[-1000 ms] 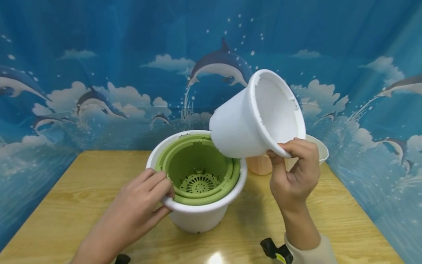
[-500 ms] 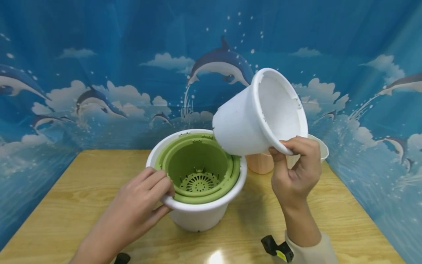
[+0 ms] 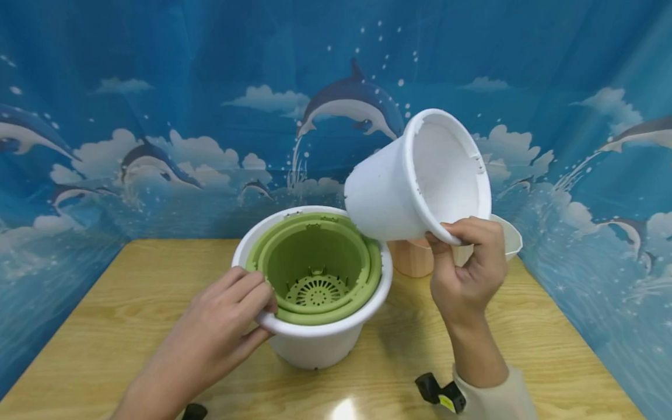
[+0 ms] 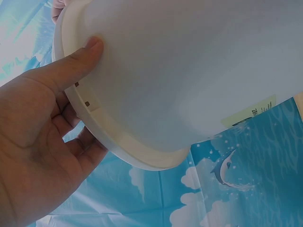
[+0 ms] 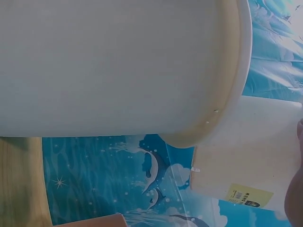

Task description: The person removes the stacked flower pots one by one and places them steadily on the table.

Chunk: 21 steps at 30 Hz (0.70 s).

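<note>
A large white plant pot [image 3: 317, 350] stands upright on the table, with green pots [image 3: 315, 239] nested inside it. Two green rims show, and the innermost base is slotted. My left hand [image 3: 226, 315] grips the large pot's near-left rim, its thumb outside the wall; the left wrist view shows that thumb [image 4: 78, 64] pressed below the rim. Above and to the right, my right hand [image 3: 469, 271] pinches the rim of a smaller white pot [image 3: 383, 195], which tilts with its mouth toward the right. In the right wrist view this smaller pot carries a yellow label [image 5: 248, 195].
Behind the held pot, an orange pot [image 3: 415, 261] and a cream container [image 3: 509, 236] stand on the wooden table [image 3: 173, 280], partly hidden. A dolphin-print curtain [image 3: 210, 70] encloses the back and sides. Black devices [image 3: 441, 394] sit at the wrists.
Over the last second the smaller white pot has shifted slightly right and up, away from the large pot. My left hand and the large pot have stayed in place.
</note>
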Available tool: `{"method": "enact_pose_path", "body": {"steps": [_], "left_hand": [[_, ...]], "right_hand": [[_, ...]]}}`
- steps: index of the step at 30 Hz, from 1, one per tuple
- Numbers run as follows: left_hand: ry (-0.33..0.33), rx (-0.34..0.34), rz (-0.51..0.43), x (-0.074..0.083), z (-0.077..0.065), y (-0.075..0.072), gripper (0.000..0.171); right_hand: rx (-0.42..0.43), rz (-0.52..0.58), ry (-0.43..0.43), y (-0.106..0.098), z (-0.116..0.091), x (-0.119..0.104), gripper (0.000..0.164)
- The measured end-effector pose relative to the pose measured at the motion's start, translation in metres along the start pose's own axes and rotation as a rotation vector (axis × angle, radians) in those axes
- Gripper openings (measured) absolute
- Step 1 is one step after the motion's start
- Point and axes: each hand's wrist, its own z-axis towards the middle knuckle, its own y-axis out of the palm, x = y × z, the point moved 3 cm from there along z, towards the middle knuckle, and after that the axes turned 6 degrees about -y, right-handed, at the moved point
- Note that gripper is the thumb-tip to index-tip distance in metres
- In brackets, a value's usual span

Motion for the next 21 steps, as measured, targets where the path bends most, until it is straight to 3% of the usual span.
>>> {"method": "enact_pose_path", "body": {"steps": [21], "left_hand": [[0.015, 0.013, -0.014, -0.0014, -0.0006, 0.0017, 0.023]], "right_hand": [[-0.015, -0.066, 0.023, 0.0024, -0.005, 0.0022, 0.042]]}}
